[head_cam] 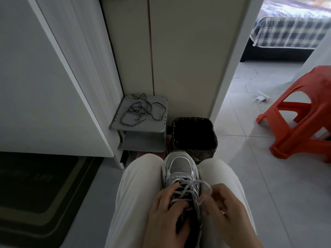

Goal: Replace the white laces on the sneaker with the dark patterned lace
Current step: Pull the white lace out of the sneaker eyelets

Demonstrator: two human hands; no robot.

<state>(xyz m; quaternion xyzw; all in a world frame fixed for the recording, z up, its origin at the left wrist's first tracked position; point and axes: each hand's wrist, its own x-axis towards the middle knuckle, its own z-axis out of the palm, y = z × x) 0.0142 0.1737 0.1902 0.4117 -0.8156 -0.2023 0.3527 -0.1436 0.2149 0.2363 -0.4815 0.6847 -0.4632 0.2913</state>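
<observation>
A grey mesh sneaker sits wedged between a seated person's knees, the left hand gripping it at the lacing and the right hand pinching a white lace loop. Unlacing seems under way; next, that loop needs pulling clear. The dark patterned lace lies on the far grey shelf.

A grey sneaker lies toe-away between 2 knees in pale trousers, its white laces threaded and slack. The left hand grips the sneaker's near part, fingers curled over the lacing. The right hand pinches a loop of the white laces at the right side. Farther off, the dark patterned lace lies tangled on top of a small grey shelf, just left of a black-lined bin. An orange stool stands at the right and a dark mat lies near left.
</observation>
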